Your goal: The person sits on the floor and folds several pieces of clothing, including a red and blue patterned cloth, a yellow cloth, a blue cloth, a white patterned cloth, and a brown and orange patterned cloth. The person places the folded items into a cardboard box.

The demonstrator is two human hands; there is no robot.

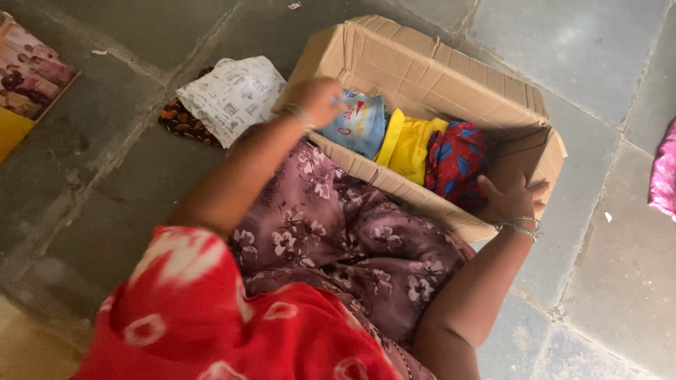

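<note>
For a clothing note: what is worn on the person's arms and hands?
Both arms are bare up to short red sleeves with white patterns. The left hand has thin metal bangles at the wrist; the right hand has thin greenish bangles. No gloves are visible.
</note>
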